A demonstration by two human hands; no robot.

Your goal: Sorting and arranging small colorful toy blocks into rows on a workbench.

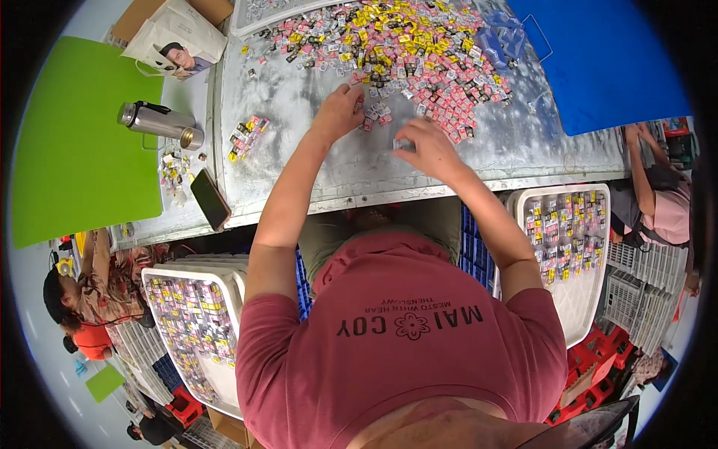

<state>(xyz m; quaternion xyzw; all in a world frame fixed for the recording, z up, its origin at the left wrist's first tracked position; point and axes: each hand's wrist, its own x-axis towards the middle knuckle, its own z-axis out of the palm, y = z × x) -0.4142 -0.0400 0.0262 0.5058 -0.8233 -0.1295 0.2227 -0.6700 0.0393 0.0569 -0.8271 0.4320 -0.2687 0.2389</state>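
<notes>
A heap of small square pieces (441,82), pink, yellow, black and white, spreads over the far part of the metal-topped table (284,161). At the heap's near left edge is my left hand (340,112), its fingers curled together close to a few pink and white pieces (378,114). Whatever those fingers hold is hidden. To its right, my right hand (430,148) hovers just above the bare metal, thumb and forefinger bent and apart. I make out nothing held between them. On the left of the table lies a small group of lined-up pieces (247,138).
A steel flask (157,118), a phone (210,199) and a paper bag (178,45) are at the left. White trays of pieces stand beside me, left (191,322) and right (566,232). Green (82,142) and blue (613,60) panels flank the table. Other people sit at both sides.
</notes>
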